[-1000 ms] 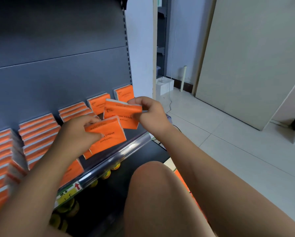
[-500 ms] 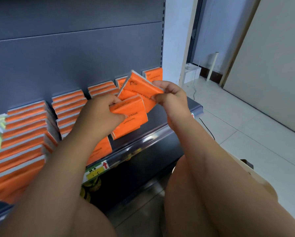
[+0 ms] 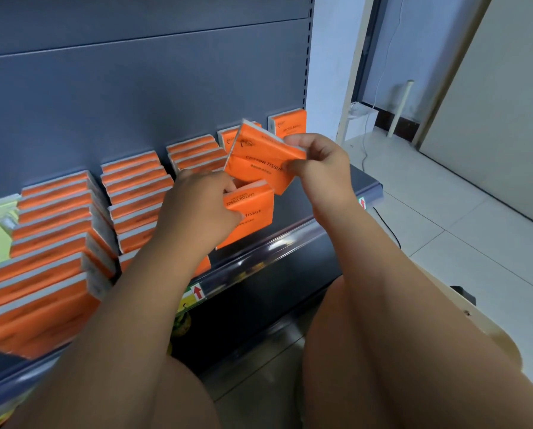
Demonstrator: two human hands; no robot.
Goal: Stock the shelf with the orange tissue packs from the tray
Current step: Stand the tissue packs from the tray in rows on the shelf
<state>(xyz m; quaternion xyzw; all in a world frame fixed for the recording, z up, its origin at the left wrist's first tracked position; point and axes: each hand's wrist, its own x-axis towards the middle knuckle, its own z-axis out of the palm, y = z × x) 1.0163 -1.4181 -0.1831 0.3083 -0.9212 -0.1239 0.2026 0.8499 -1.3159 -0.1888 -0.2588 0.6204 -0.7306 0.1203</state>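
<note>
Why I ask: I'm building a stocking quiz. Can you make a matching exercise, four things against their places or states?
Things:
1. left hand
2. right hand
3. end pack
4. white box

Places or states:
A. on the floor
B. pinches the tilted pack
C. stands at the right end of the shelf
D. grips the lower pack

Pairs: 1-D, 2-B, 3-C, 4-A

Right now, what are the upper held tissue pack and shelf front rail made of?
Upper tissue pack: thin glossy plastic film, probably; it creases and reflects light, white tissue shows at its edge. Front rail: clear glossy plastic, likely; bright streaks along it.
</note>
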